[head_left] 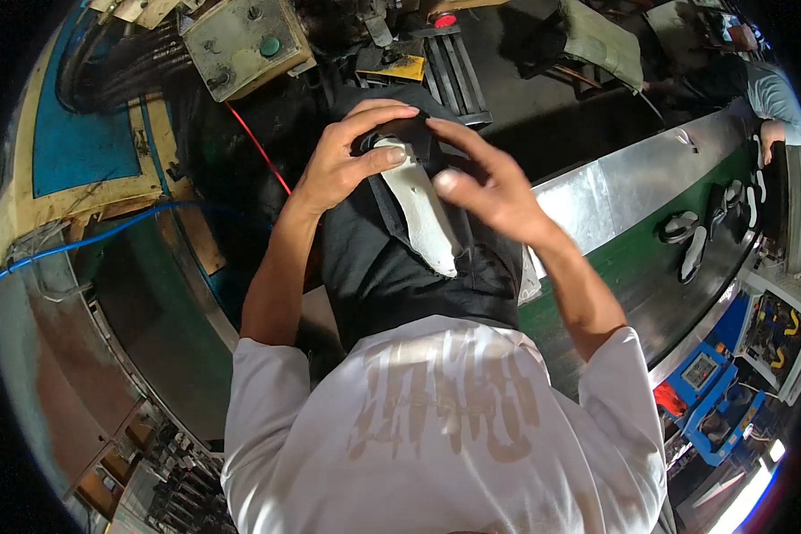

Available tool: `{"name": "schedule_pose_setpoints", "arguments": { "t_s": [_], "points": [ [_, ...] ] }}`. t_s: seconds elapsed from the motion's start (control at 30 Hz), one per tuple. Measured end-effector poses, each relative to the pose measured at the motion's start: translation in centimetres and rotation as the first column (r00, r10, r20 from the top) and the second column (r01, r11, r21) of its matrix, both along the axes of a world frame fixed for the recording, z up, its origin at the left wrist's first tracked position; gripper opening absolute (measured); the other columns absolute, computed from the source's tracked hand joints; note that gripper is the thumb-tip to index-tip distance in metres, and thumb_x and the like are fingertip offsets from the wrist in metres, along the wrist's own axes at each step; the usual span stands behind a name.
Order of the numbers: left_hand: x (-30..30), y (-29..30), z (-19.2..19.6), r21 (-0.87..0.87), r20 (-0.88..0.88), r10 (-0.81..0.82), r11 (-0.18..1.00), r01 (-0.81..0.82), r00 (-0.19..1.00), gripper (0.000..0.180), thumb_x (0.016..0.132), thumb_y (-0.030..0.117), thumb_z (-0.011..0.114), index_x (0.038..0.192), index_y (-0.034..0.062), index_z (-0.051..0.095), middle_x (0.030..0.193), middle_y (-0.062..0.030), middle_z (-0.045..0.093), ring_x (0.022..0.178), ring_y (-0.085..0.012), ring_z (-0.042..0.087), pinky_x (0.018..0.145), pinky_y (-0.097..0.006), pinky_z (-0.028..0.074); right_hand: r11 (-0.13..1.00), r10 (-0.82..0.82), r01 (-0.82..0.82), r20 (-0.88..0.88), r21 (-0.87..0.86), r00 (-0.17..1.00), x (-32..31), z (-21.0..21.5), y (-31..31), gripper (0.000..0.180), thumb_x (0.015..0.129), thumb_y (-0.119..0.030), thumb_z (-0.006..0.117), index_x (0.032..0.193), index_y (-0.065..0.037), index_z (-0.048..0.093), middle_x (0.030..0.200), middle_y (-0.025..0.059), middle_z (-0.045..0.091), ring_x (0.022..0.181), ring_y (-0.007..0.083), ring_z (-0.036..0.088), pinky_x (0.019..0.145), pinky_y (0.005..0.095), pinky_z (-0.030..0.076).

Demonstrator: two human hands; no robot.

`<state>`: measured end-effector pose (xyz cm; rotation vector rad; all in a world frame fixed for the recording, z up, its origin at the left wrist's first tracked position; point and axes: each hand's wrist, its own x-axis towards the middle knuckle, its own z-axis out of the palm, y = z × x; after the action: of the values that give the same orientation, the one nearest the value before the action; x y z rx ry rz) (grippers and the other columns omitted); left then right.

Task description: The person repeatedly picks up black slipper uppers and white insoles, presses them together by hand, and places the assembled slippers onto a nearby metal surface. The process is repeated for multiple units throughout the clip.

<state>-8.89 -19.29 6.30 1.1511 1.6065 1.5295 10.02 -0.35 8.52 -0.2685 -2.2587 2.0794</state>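
Note:
A dark shoe upper (389, 203) lies bottom-up across my lap, with a long whitish insole (425, 218) showing along it. My left hand (340, 165) is wrapped round its far end, the thumb pressing on the insole and the fingers curled over the dark edge. On the other side, my right hand (494, 191) holds the dark material between its fingertips at the far end and its thumb beside the insole. Black cloth (356, 294) covers my lap beneath the shoe, and its folds partly blend with the upper.
To the right runs a green conveyor belt (614, 236) with a metal side rail (610, 191); several shoes (694, 254) lie on it. A co-worker (770, 102) reaches over its far end. A control box (245, 44) stands ahead left, and a blue hose (98, 236) crosses the left side.

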Motion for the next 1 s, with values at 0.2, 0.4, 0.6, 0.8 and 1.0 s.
{"name": "schedule_pose_setpoints", "arguments": {
  "t_s": [0.2, 0.4, 0.6, 0.8, 1.0],
  "points": [
    [-0.2, 1.3, -0.5, 0.082, 0.03, -0.147, 0.986, 0.144, 0.989, 0.064, 0.089, 0.034, 0.081, 0.141, -0.001, 0.067, 0.147, -0.0179, 0.061, 0.14, -0.0315, 0.054, 0.121, -0.042, 0.036, 0.973, 0.154, -0.144, 0.043, -0.181, 0.987, -2.0, 1.1, 3.1, 0.078, 0.099, -0.034, 0.08, 0.163, -0.007, 0.044, 0.159, 0.0143, 0.053, 0.145, 0.0238, 0.05, 0.12, 0.0394, 0.043],
    [0.0, 2.0, -0.5, 0.121, 0.092, -0.152, 0.983, 0.141, 0.984, 0.06, 0.091, 0.032, 0.083, 0.141, 0.0017, 0.069, 0.144, -0.0154, 0.063, 0.137, -0.0293, 0.058, 0.119, -0.041, 0.041, 0.976, 0.211, -0.207, 0.065, -0.073, 0.975, -2.9, 1.4, 3.9, 0.076, 0.096, -0.032, 0.084, 0.158, -0.003, 0.051, 0.147, 0.0148, 0.064, 0.13, 0.0208, 0.061, 0.111, 0.0371, 0.049],
    [0.1, 2.8, -0.9, 0.051, 0.106, -0.135, 0.99, 0.13, 0.985, 0.06, 0.092, 0.029, 0.08, 0.142, -0.0011, 0.067, 0.146, -0.0164, 0.062, 0.14, -0.0285, 0.055, 0.121, -0.042, 0.037, 0.98, 0.195, -0.192, 0.063, -0.05, 0.979, -3.3, -0.4, 4.4, 0.076, 0.092, -0.032, 0.086, 0.152, 0.002, 0.054, 0.138, 0.0178, 0.068, 0.12, 0.0224, 0.066, 0.103, 0.0366, 0.053],
    [0.8, 3.2, -1.7, 0.001, 0.317, -0.094, 0.995, 0.099, 0.944, 0.055, 0.091, 0.02, 0.078, 0.14, -0.0014, 0.066, 0.142, -0.0135, 0.063, 0.139, -0.026, 0.054, 0.12, -0.039, 0.037, 0.98, 0.157, -0.173, 0.156, 0.095, 0.975, -3.7, -0.3, 3.7, 0.064, 0.094, -0.024, 0.082, 0.147, 0.001, 0.054, 0.128, 0.01, 0.066, 0.116, 0.016, 0.06, 0.103, 0.0323, 0.05],
    [1.0, 4.3, -2.9, -0.067, 0.541, -0.004, 0.997, 0.047, 0.841, 0.063, 0.087, 0.005, 0.075, 0.146, 0.0036, 0.055, 0.132, -0.011, 0.064, 0.128, -0.0216, 0.058, 0.112, -0.037, 0.044, 0.99, 0.142, -0.133, 0.245, -0.053, 0.959, -3.9, -1.4, 4.0, 0.06, 0.096, -0.023, 0.079, 0.146, -0.002, 0.053, 0.122, 0.0086, 0.065, 0.113, 0.0168, 0.059, 0.1, 0.0322, 0.049]
  ]
}}
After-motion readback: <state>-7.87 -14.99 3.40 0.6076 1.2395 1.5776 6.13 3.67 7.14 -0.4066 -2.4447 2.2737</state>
